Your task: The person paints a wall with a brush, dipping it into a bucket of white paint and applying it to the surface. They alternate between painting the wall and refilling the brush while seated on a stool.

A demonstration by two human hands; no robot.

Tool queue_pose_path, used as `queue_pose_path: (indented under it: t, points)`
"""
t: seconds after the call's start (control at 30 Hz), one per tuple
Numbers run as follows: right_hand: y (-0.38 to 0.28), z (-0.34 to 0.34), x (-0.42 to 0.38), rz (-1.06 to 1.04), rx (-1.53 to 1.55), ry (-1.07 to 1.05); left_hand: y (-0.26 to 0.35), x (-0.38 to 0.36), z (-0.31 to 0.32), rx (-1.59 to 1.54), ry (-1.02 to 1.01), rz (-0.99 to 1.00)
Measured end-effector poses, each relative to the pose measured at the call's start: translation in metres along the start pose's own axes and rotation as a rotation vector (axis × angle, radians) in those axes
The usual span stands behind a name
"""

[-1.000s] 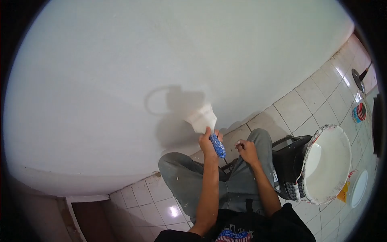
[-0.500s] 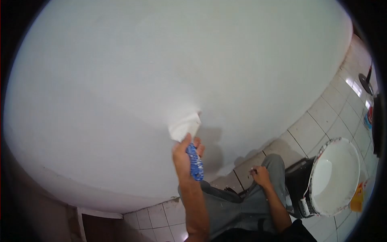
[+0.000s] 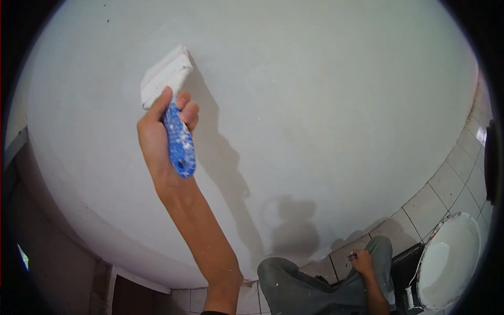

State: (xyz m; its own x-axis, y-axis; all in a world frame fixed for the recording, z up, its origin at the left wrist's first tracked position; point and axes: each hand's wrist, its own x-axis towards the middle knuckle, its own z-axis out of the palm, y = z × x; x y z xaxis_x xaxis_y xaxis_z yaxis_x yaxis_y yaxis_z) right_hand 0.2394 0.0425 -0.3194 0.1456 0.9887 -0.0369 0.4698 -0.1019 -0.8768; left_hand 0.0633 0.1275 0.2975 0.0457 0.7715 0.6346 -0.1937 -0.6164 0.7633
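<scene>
My left hand (image 3: 160,123) is closed around the speckled blue handle of a wide paintbrush (image 3: 179,144). The white, paint-coated head of the brush points up at the pale wall (image 3: 315,115), and a shadow falls just right of it. My thumb lies along the base of the head, with fingertips curled round the handle's right side. Low in the view, my right hand (image 3: 361,260) rests by my bent right knee. Its fingers are pinched together at a small dark thing, too small to name.
A large bucket (image 3: 475,231) with a paint-smeared rim holds white paint at lower right, beside a black object (image 3: 405,268). Pale floor tiles (image 3: 446,181) run along the wall's base. A dark doorway-like opening (image 3: 134,296) shows at lower left.
My left hand has carried the paintbrush up and to the left across the wall. The view has shifted, so knees and bucket sit lower and further right. My right hand stays by the knee.
</scene>
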Motion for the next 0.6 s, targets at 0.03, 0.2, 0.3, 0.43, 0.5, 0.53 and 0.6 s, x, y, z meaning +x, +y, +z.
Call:
queue_pose_path:
  t: [0.03,0.2,0.3,0.43,0.5,0.53,0.6]
  points:
    - [0.002,0.002,0.003,-0.002,0.006,-0.006,0.006,0.011,-0.004,-0.015,-0.032,0.020]
    - [0.015,0.013,0.006,0.035,0.000,-0.041,0.003,0.040,-0.012,-0.076,-0.079,-0.040]
    - [0.012,0.013,0.007,-0.024,-0.093,0.002,-0.051,0.008,-0.024,-0.201,0.024,-0.210]
    - [0.019,0.016,0.009,-0.040,-0.107,0.002,-0.089,-0.071,-0.011,-0.210,0.129,-0.313]
    - [0.022,0.012,0.003,-0.069,-0.052,-0.009,-0.077,-0.080,0.005,-0.212,0.143,-0.276]
    - [0.016,0.007,0.000,-0.041,-0.038,-0.017,-0.068,-0.075,0.010,-0.205,0.091,-0.199]
    - [0.005,-0.002,-0.005,0.009,-0.016,-0.052,-0.040,-0.044,0.016,-0.181,0.009,-0.045]
